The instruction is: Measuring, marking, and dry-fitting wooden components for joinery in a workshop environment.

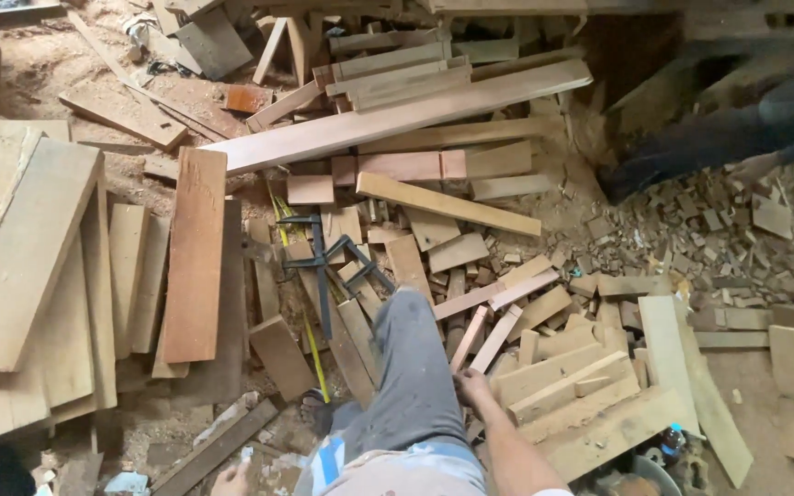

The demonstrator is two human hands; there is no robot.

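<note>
My right hand reaches down into a heap of short wooden offcuts, its fingers closed on the lower end of a thin pale wooden strip that slants up to the right. Only the top of my left hand shows at the bottom edge, low by the sawdust floor, fingers apart and holding nothing. My leg in grey trousers stretches forward between the two hands.
A black metal clamp and a thin yellow strip lie among the boards left of my leg. Wide planks are stacked at left, and a long board crosses the pile ahead. A person's dark-clothed limb is at upper right.
</note>
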